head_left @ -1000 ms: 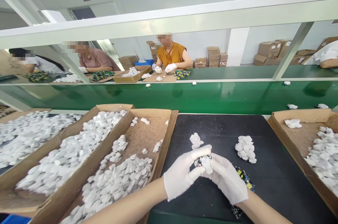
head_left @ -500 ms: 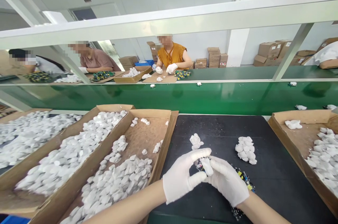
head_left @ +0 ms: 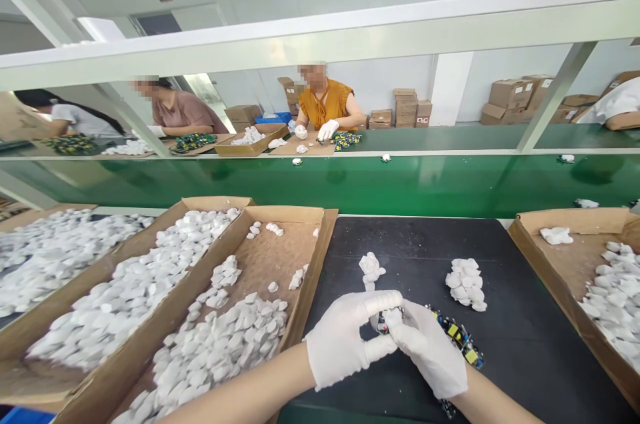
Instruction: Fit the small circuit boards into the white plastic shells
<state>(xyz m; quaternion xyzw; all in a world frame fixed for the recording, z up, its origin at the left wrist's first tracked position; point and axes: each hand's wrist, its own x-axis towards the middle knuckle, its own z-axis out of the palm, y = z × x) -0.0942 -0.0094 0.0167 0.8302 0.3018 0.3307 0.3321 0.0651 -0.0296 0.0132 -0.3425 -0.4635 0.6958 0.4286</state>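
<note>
Nearby, white pile [head_left: 465,284], cardboard tray [head_left: 285,214], conveyor [head_left: 425,185]

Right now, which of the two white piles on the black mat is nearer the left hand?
The smaller pile, just beyond the left hand; the larger pile lies farther right, beyond the right hand.

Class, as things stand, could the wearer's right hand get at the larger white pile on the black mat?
Probably yes: the white pile lies uncovered just beyond the right hand, with nothing tall between, but the hand seems busy with a small component.
</note>
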